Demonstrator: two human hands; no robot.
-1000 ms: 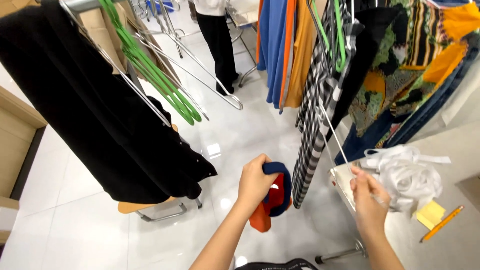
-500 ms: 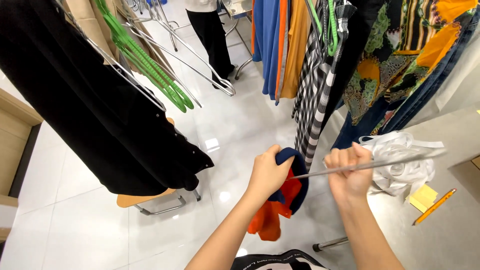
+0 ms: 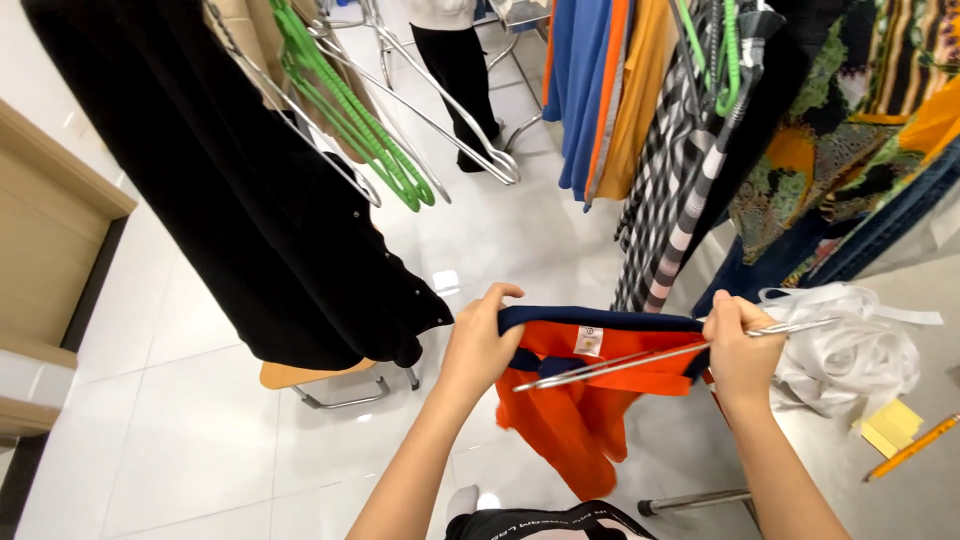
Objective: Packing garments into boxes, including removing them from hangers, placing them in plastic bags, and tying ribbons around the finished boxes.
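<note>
left hand (image 3: 480, 345) grips shirt (image 3: 570, 400) collar; right hand (image 3: 740, 350) grips hanger (image 3: 640, 358), lying left-right, hook rightward.

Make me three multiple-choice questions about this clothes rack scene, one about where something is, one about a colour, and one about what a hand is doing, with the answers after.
1. Where does the pencil lie?
A. On the floor under the black garment
B. On the grey surface at the far right
C. On the wooden shelf at left

2. What colour is the collar band of the orange garment?
A. Navy
B. Green
C. White

3. What is the right hand doing?
A. Resting open on the table
B. Gripping a metal hanger
C. Holding the pencil

Answers:
1 B, it lies beside the yellow sticky notes on that surface.
2 A, a dark blue band runs between both hands.
3 B, its fingers are closed on the metal hanger, while the left hand holds the collar.
</note>
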